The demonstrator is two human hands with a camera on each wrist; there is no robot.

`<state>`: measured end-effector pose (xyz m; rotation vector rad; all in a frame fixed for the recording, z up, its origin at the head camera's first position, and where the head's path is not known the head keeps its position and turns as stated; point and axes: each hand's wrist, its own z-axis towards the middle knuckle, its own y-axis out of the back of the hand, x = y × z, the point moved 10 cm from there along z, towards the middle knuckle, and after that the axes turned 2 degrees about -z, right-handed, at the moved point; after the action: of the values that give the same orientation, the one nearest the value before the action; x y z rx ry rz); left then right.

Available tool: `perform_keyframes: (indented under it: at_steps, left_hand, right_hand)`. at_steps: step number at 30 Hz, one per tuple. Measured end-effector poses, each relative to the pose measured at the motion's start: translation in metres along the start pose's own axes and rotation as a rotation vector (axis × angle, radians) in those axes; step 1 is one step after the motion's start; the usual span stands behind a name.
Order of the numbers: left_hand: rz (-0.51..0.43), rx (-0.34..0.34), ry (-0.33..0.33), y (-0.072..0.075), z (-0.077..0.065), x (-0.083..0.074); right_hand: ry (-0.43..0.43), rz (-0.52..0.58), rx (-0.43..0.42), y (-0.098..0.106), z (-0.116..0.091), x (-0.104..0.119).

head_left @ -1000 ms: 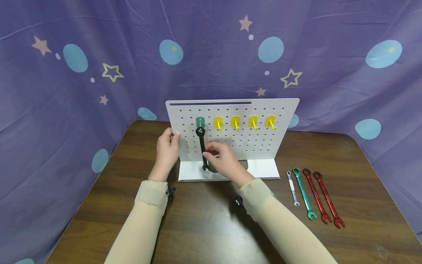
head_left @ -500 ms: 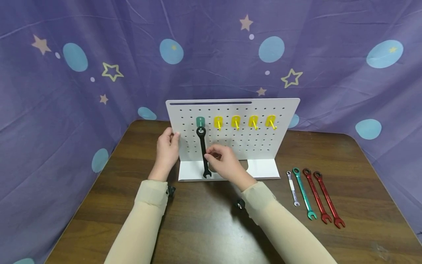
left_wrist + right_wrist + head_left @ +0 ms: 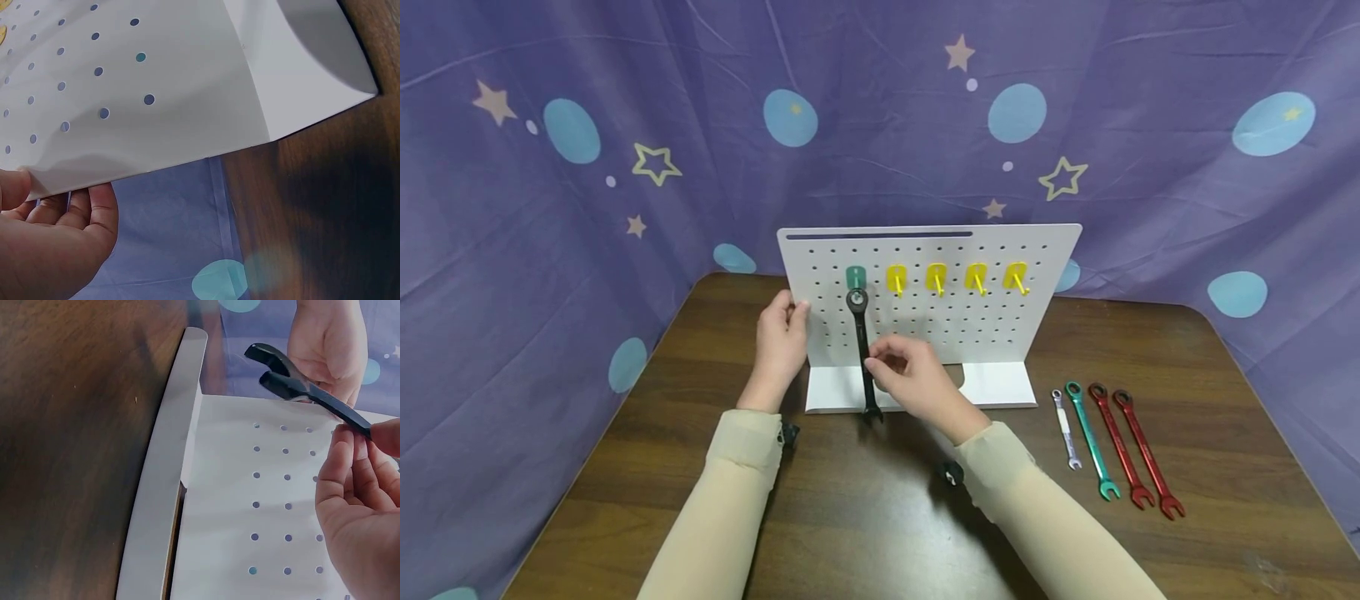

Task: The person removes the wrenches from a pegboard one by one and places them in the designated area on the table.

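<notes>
In the head view my right hand (image 3: 917,379) pinches a black combination wrench (image 3: 862,333) by its shaft between thumb and fingertips. The wrench's ring end overlaps the green hook (image 3: 856,277), whose tip shows within the ring. Its open-jawed lower end tilts out from the white pegboard (image 3: 925,321) toward me. The right wrist view shows that open end beyond my fingertips. My left hand (image 3: 781,337) grips the pegboard's left edge, thumb on the front face and fingers behind, as the left wrist view (image 3: 62,244) also shows.
Several yellow hooks (image 3: 936,279) line the pegboard right of the green one. A small silver wrench (image 3: 1066,429), a green wrench (image 3: 1092,440) and two red wrenches (image 3: 1122,444) lie at right on the wooden table (image 3: 850,517). A purple curtain (image 3: 880,108) hangs behind.
The wrench's lower end has swung outward toward me while its ring end stays by the green hook. My right hand has come slightly nearer with it; the left hand keeps still.
</notes>
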<state>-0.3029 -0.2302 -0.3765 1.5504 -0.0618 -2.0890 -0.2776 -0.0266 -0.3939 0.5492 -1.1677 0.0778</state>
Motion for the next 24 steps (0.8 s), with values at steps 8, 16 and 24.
perform_keyframes:
  at_steps: [8, 16, 24]
  left_hand:
    - [0.007, -0.002, 0.006, -0.0001, -0.0001, 0.0002]
    - [0.01, -0.001, -0.004, 0.0006, -0.0002, -0.0009]
    - [0.002, -0.001, -0.006, 0.0005, 0.0006, -0.0006]
  right_hand:
    - [-0.008, 0.037, -0.011, 0.0013, -0.0035, -0.0006]
    - [-0.025, 0.071, -0.004, 0.0015, -0.0057, 0.0016]
    - [-0.025, 0.092, -0.01, 0.002, -0.0052, 0.0044]
